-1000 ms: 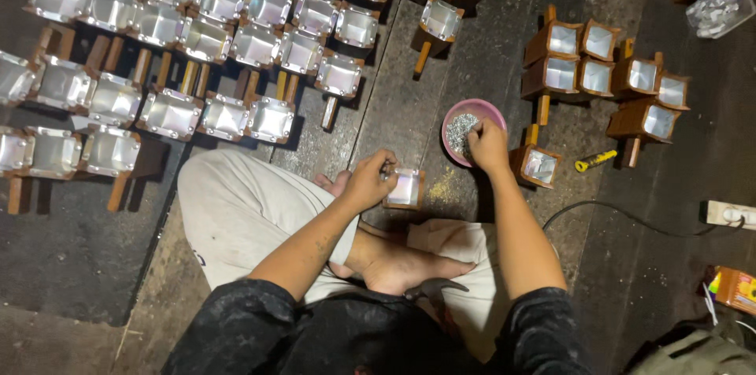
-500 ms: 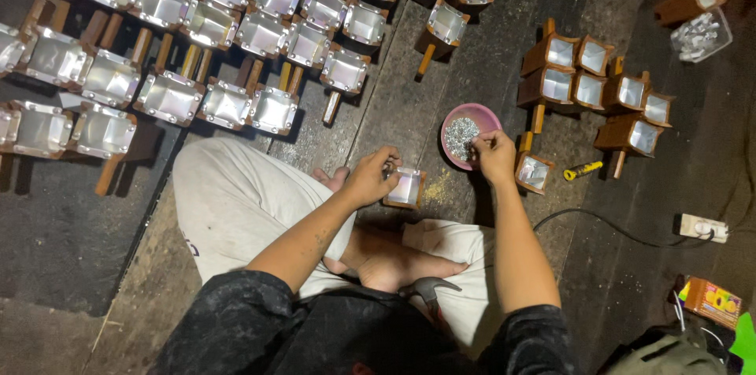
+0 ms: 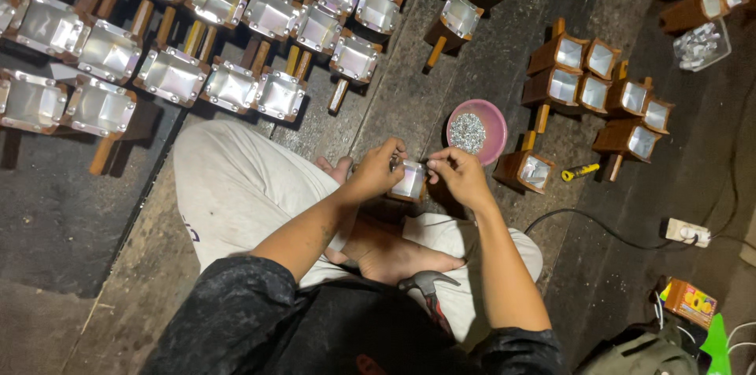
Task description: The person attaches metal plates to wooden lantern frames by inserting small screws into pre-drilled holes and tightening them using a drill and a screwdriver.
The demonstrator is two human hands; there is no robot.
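Rough concrete floor (image 3: 441,84) spreads under a seated person, with rows of metal-lined wooden boxes (image 3: 228,84) laid out at the upper left. Both hands meet above the crossed legs: the left hand (image 3: 378,172) grips a small metal-lined wooden box (image 3: 409,182), and the right hand (image 3: 457,174) pinches with narrowed fingertips at its edge. A pink bowl of small nails (image 3: 476,131) sits just beyond, a hammer (image 3: 429,288) by the foot.

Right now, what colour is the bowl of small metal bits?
Pink, seen in the head view: bowl.
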